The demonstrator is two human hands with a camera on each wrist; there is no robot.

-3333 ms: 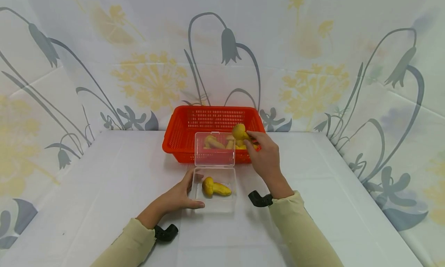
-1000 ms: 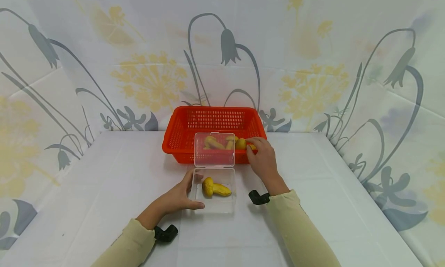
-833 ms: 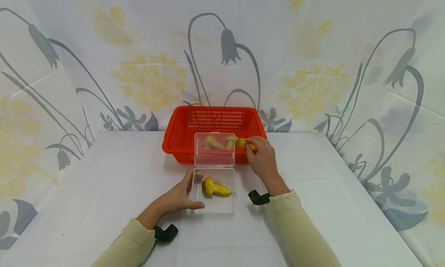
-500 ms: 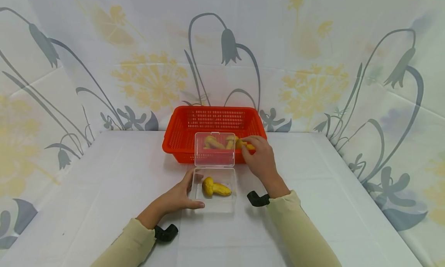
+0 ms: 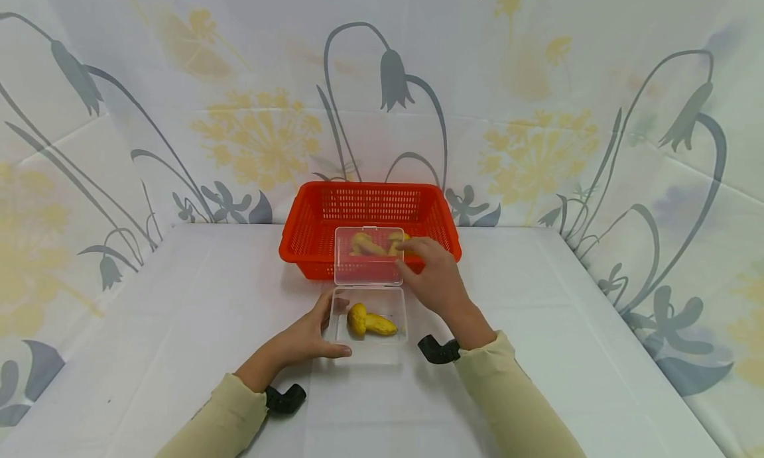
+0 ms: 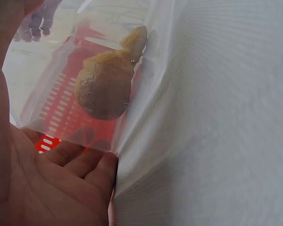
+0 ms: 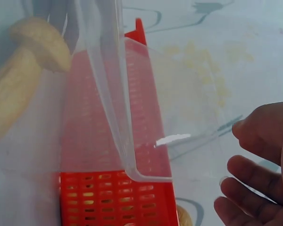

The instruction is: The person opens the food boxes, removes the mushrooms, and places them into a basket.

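My left hand [image 5: 310, 332] holds the left side of a clear plastic box [image 5: 390, 304], fingers behind it and thumb at the front. Inside the box lies one yellow mushroom [image 5: 358, 320], its cap to the left; the left wrist view shows the same mushroom [image 6: 104, 89] through the box wall. The hinged lid [image 5: 370, 270] stands raised at the back. My right hand [image 5: 438, 279] is at the lid's right edge, fingers loosely bent and holding nothing. In the right wrist view, a gap shows between the fingers and the lid [image 7: 193, 113].
Right behind the box stands a red perforated basket [image 5: 370, 209]. Several yellow mushrooms [image 5: 369, 245] lie in it, seen through the raised lid; my right hand hides its front right part. A flower-printed cloth [image 5: 262, 133] hangs behind the white-covered table [image 5: 197, 299].
My right hand first held a mushroom above the basket, then lowered it among the others and let go. It has since moved left to the lid. The left hand has stayed put.
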